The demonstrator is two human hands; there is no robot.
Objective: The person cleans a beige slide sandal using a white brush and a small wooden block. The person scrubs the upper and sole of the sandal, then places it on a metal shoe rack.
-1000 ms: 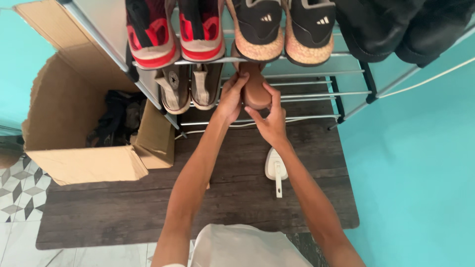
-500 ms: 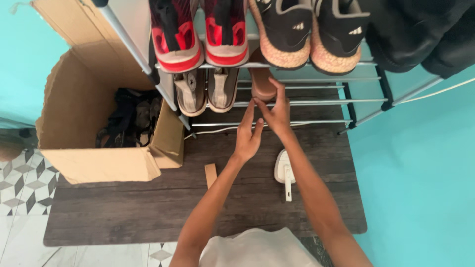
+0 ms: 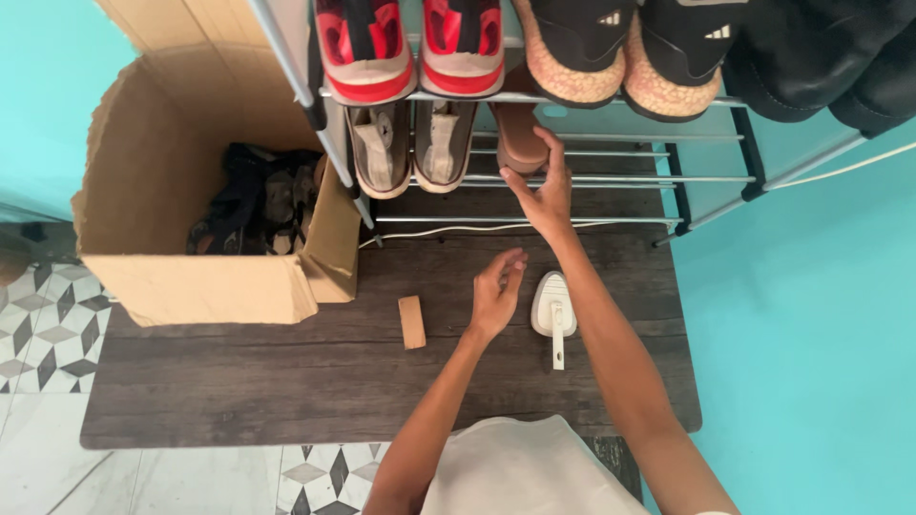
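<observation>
My right hand (image 3: 544, 191) reaches up to the lower bars of a metal shoe rack (image 3: 592, 178), fingers resting on a brown shoe (image 3: 518, 133) that lies there beside a pair of beige sneakers (image 3: 412, 148). My left hand (image 3: 496, 294) hovers lower over the dark wood-look mat (image 3: 248, 381), fingers loosely apart and holding nothing. A small tan block (image 3: 412, 321) lies on the mat left of it. A white brush with a handle (image 3: 553, 310) lies just right of it.
An open cardboard box (image 3: 200, 291) with dark shoes inside (image 3: 258, 195) stands at the left against the rack. Red-and-white sneakers (image 3: 410, 48) and black sneakers with tan soles (image 3: 620, 57) sit on the upper shelf. Dark clothing (image 3: 821, 48) hangs at the top right. Patterned tiles (image 3: 38, 324) border the mat.
My left hand has let go of the brown shoe and dropped toward the mat. My right hand stays on the shoe at the rack. The view has shifted so the rack sits lower in frame.
</observation>
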